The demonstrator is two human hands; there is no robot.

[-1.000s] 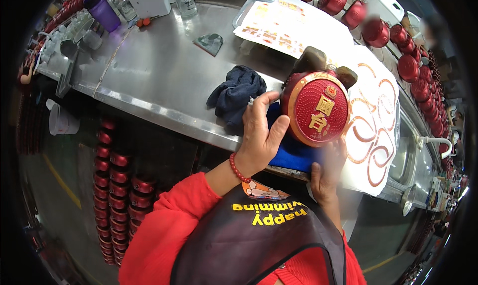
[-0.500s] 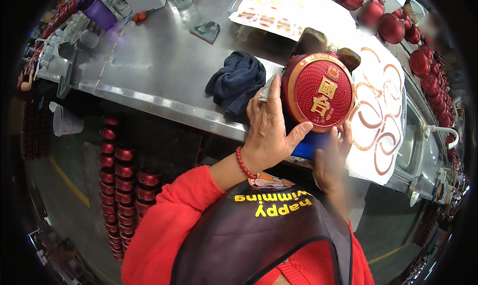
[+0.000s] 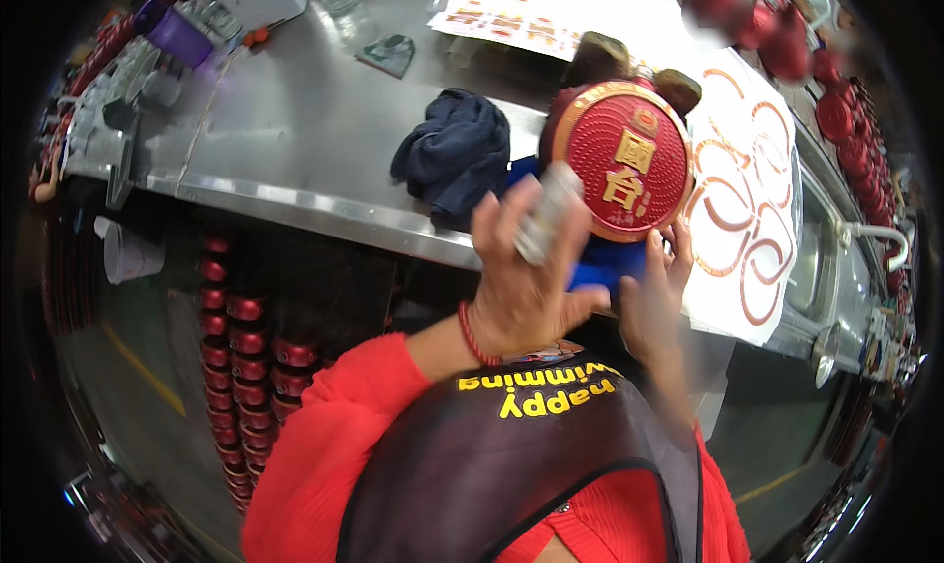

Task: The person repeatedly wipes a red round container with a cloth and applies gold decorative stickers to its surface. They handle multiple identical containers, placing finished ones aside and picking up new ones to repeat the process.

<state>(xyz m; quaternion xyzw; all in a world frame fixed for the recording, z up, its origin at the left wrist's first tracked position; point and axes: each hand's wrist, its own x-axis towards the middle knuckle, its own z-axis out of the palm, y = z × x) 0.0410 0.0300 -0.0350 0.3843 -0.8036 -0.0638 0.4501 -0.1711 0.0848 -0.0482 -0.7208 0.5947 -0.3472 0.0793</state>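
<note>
A round, flat red bottle [image 3: 661, 160] with a gold rim and raised gold characters leans face up, its neck between two dark brown blocks [image 3: 596, 59]. Something blue [image 3: 602, 268] lies beneath it. My left hand [image 3: 521, 278] is just off its lower left edge, fingers apart and blurred. A whitish covering [image 3: 548, 214] seems to be wrapped round one finger of that hand. At the lower right rim, the fingers of my right hand [image 3: 657, 302] curl against the bottle; part of this hand is smeared. A dark blue cloth [image 3: 454, 155] lies crumpled left of the bottle.
Ring-shaped decals cover a white sheet [image 3: 723, 297] at the right; another decal sheet [image 3: 590, 7] lies at the back. A green triangular piece [image 3: 388, 56] and a purple cup [image 3: 177, 40] are on the metal bench [image 3: 285, 120]. Red containers [image 3: 246, 366] stand stacked below left.
My left hand has come away from the bottle's left side, moving down toward me, and its whitish-covered finger now shows. The right hand stays at the lower rim. The whole view has shifted slightly.
</note>
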